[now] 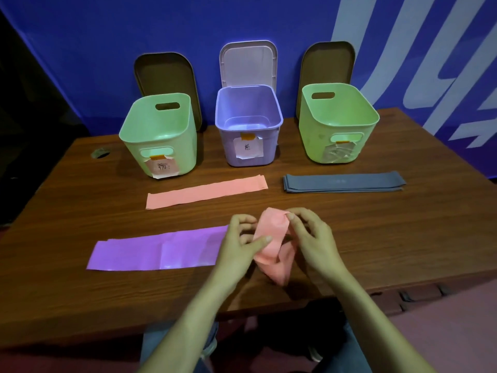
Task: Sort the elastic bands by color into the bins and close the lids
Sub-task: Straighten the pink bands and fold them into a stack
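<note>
Both hands bunching soft, crumpled pink band above woodgrain table.

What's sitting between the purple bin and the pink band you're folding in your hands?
In the head view, bare table: the flat pink band ends just left of that stretch between purple bin and folded pink band.

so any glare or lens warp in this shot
Head view: glare sheens the purple bands and the clear label on the right bin; wide-angle warp splays the bins outward; the left corner is dark; both hands look sharp.
</note>
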Demonstrator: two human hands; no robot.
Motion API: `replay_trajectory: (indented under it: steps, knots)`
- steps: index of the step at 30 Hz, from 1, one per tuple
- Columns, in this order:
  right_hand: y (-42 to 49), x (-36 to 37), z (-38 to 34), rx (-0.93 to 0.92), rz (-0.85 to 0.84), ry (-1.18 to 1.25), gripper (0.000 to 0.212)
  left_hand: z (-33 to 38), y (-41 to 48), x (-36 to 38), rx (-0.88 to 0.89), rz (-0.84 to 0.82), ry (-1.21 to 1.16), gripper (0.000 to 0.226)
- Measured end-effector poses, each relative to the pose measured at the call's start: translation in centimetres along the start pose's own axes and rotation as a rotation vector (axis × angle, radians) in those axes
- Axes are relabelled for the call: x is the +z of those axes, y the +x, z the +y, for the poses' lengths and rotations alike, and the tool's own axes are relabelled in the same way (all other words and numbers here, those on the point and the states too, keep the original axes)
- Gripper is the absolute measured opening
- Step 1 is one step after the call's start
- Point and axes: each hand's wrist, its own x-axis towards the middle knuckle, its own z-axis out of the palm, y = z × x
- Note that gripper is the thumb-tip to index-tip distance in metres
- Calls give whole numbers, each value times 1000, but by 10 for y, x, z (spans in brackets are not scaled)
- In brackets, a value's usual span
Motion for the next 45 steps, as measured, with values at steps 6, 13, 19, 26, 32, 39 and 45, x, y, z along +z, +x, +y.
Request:
replay_trajectory:
  steps: [6,13,19,26,32,39,45]
  knots:
    - [1,3,-18,68,19,81,24,7,-2,-20,32,-74,121,6]
    - [6,19,-43,128,29,303,24,19,-3,-37,11,-90,14,23]
    - [25,16,-46,136,62,300,19,13,12,-50,161,204,562,38]
    - [27,10,-49,1,-156,-68,21,12,4,-9,299,-26,494,51]
    - [37,-9,-52,13,-56,129,29,-1,10,-9,197,-99,639,28]
    - [43,-43,-48,125,-260,85,13,1,3,-20,-85,-183,99,24]
    - [36,-54,-45,141,-199,-26,13,16,6,-49,-28,-244,163,7]
